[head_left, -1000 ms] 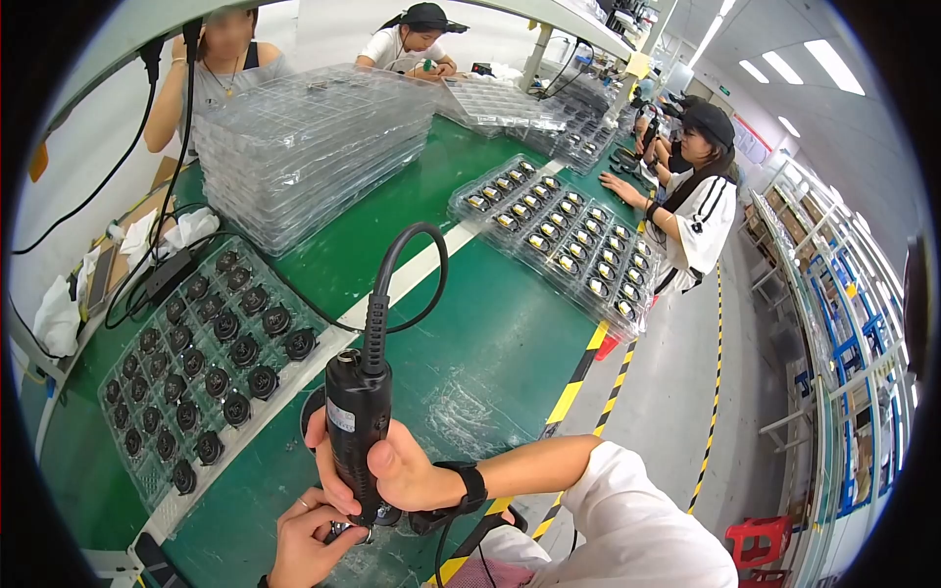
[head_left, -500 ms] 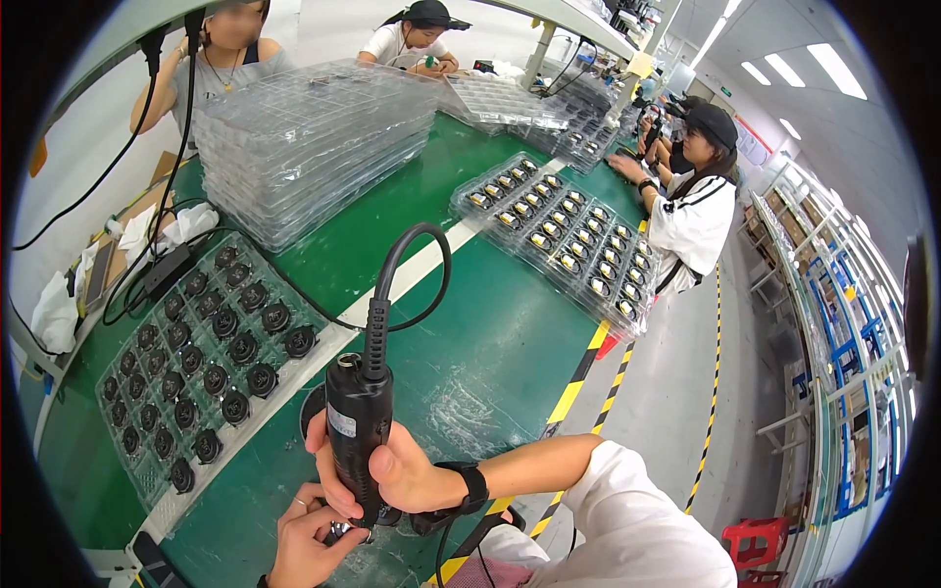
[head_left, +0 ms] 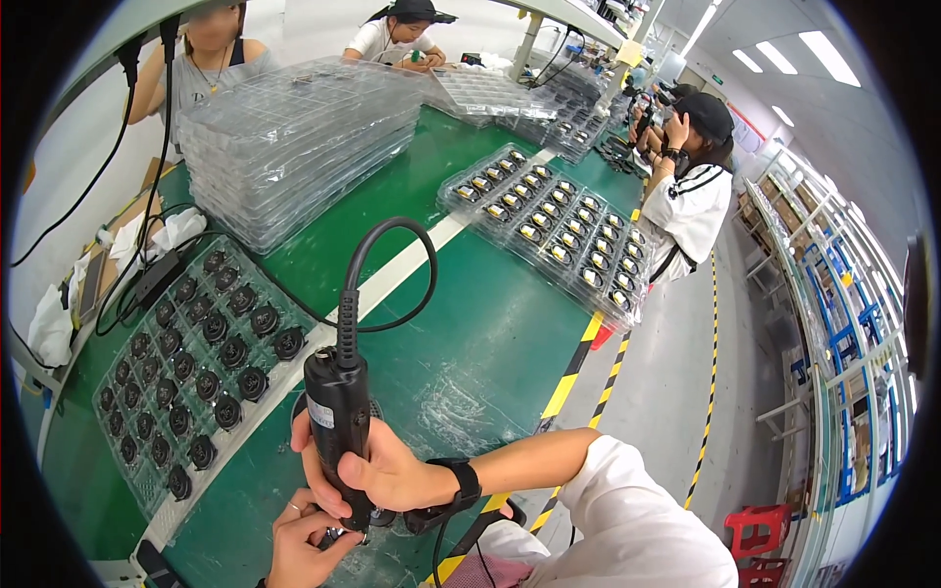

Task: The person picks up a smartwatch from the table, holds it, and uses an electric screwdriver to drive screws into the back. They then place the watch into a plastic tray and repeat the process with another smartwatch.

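Note:
My right hand [head_left: 397,475] is wrapped round a black electric screwdriver [head_left: 336,397], held upright with its cable looping out of the top. Just below its lower end, my left hand [head_left: 297,551] pinches a small, dark, shiny part [head_left: 331,537], mostly hidden by my fingers and the tool. Whether the screwdriver's tip touches that part cannot be made out. To the left lies a clear plastic tray [head_left: 127,461] with rows of round black parts [head_left: 227,412]. A dark round thing [head_left: 297,400] shows partly behind the screwdriver.
A tall stack of clear trays [head_left: 294,147] stands at the far left of the green table [head_left: 461,353]. Farther right, another tray [head_left: 466,201] holds black parts with white-and-yellow pieces. Co-workers [head_left: 691,196] sit around the table. Red stools [head_left: 760,524] and shelving [head_left: 843,323] are on the right.
The whole view has shifted slightly, so the table things sit a little more to the left. Both my hands keep their hold. The co-worker at right has raised a hand to the head.

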Action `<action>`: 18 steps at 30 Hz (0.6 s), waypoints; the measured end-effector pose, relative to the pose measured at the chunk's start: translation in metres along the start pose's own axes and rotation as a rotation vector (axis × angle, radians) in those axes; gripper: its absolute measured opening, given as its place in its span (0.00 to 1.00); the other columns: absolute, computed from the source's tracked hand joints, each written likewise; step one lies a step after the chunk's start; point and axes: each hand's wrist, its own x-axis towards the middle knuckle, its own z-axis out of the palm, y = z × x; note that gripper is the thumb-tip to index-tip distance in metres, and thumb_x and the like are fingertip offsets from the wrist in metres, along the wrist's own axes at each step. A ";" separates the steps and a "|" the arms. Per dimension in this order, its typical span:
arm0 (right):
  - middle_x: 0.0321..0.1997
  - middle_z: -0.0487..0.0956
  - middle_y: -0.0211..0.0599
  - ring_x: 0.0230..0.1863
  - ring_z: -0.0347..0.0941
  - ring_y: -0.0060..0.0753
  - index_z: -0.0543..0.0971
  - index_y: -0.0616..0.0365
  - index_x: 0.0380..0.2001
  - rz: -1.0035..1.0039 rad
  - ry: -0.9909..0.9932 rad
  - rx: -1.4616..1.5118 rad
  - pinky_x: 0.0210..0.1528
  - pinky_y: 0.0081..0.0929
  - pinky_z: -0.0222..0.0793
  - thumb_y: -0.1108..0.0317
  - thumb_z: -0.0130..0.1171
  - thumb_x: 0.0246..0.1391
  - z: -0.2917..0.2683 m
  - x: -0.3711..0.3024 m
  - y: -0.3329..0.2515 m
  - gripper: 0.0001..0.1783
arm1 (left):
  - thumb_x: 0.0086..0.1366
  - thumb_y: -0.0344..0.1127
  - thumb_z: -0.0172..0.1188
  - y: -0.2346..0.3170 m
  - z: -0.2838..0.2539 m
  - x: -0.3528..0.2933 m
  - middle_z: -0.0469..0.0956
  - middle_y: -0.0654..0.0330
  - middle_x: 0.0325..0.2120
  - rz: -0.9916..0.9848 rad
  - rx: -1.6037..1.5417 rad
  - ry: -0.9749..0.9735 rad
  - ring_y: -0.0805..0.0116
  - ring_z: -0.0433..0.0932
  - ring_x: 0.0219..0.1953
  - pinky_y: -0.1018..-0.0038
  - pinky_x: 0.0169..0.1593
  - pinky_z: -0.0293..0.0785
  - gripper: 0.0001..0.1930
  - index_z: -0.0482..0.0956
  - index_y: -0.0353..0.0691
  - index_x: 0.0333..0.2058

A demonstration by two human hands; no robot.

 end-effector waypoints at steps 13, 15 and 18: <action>0.23 0.73 0.32 0.20 0.66 0.19 0.63 0.63 0.50 0.090 0.100 -0.012 0.25 0.20 0.63 0.42 0.50 0.65 -0.003 0.003 0.002 0.32 | 0.45 0.25 0.76 0.003 -0.001 0.000 0.78 0.62 0.39 -0.003 -0.068 -0.041 0.85 0.60 0.19 0.83 0.22 0.50 0.09 0.84 0.33 0.26; 0.23 0.73 0.32 0.20 0.66 0.19 0.63 0.63 0.50 0.105 0.100 -0.026 0.25 0.20 0.63 0.43 0.50 0.66 -0.003 0.003 0.002 0.31 | 0.45 0.25 0.76 0.003 -0.001 0.000 0.78 0.62 0.39 0.002 -0.060 -0.044 0.85 0.60 0.19 0.83 0.21 0.50 0.09 0.84 0.33 0.26; 0.23 0.73 0.32 0.20 0.66 0.19 0.63 0.62 0.50 0.110 0.100 -0.020 0.25 0.20 0.64 0.43 0.50 0.66 -0.003 0.003 0.001 0.30 | 0.45 0.25 0.76 0.002 -0.001 0.000 0.79 0.62 0.39 0.012 -0.056 -0.045 0.85 0.60 0.19 0.83 0.21 0.50 0.09 0.84 0.33 0.26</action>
